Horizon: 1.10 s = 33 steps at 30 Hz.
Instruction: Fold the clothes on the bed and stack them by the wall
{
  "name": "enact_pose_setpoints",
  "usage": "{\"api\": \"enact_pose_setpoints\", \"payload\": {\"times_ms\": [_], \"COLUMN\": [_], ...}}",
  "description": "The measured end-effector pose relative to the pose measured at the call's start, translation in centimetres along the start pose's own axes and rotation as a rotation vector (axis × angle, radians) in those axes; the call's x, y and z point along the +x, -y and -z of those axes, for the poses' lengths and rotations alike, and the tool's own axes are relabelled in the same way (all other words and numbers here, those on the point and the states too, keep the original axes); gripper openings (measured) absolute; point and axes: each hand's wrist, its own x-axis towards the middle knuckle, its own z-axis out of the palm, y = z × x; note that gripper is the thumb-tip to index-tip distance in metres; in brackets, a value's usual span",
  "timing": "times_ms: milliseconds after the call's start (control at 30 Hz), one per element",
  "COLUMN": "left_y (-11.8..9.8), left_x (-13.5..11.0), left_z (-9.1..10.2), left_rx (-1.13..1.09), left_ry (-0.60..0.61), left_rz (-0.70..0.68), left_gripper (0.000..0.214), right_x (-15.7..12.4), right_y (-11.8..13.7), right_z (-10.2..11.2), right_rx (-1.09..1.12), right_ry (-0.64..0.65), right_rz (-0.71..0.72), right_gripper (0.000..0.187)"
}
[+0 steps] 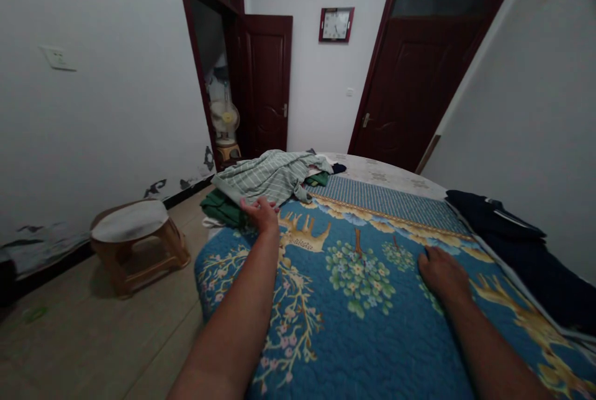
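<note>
Striped grey-green cloth garment (274, 175) on far-left corner of blue floral quilted cover (400, 344), atop dark-green cloth (222, 207). Navy-blue folded cloth (516, 245) along cover's right side. Pale patterned sheet (405, 177) beyond cover. Brown plastic stool (131, 223) on tiled floor (158, 331), left of cover. Square red-framed wall clock (336, 24) behind, between two dark-red wooden doors (265, 71).

Bed (377, 168) with 1 blue quilt (335, 313), clothes (274, 177) atop.

Free room over quilt (405, 344), clothes pile (274, 176) a far-left obstacle.
</note>
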Motion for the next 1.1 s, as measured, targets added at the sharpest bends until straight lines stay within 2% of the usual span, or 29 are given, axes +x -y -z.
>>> {"api": "enact_pose_setpoints", "payload": {"times_ms": [100,167,333,500,600,667,733,833,900,967,1033,1100], "left_y": [-0.4,-0.4,0.3,0.5,0.2,-0.1,-0.3,-0.4,-0.3,-0.2,-0.2,-0.3], "left_x": [0.7,1.0,1.8,1.9,0.8,-0.7,-3.0,-7.0,-9.6,-11.6,-12.7,-13.0], "left_z": [0.7,0.8,0.8,0.7,0.0,-0.7,-1.2,-1.3,-0.9,-0.6,-0.4,-0.3], "left_rx": [-0.017,-0.017,-0.007,0.018,0.042,0.053,0.070,0.117,0.186,0.308,0.417,0.454], "left_ry": [-0.027,-0.038,-0.058,0.054,0.218,0.363,0.615,1.184,1.576,1.904,2.073,2.103], "left_rz": [0.051,0.090,0.139,0.127,0.058,0.002,-0.070,-0.104,-0.021,0.075,0.136,0.169], "left_gripper": [0.085,0.079,0.041,0.020,0.020,0.023,0.026,0.034,0.039,0.043,0.045,0.047], "right_x": [-0.1,-0.1,0.1,-0.1,-0.2,-0.1,0.0,0.0,0.0,-0.1,-0.2,-0.3], "right_y": [0.0,0.0,-0.2,0.0,0.2,0.3,0.3,0.3,0.4,0.5,0.6,0.7], "right_z": [0.1,0.1,-0.1,0.0,0.1,0.2,0.4,0.5,0.5,0.6,0.8,1.1], "right_rx": [0.006,0.017,0.038,0.035,0.031,0.037,0.043,0.049,0.060,0.070,0.074,0.079], "right_ry": [-0.025,-0.034,-0.030,-0.036,-0.038,-0.037,-0.033,-0.029,-0.028,-0.035,-0.041,-0.039], "right_rz": [0.013,0.000,-0.003,-0.007,-0.018,-0.011,0.002,0.011,0.007,-0.002,-0.005,0.000], "right_gripper": [0.057,0.057,0.059,0.058,0.057,0.057,0.056,0.054,0.052,0.052,0.051,0.050]}}
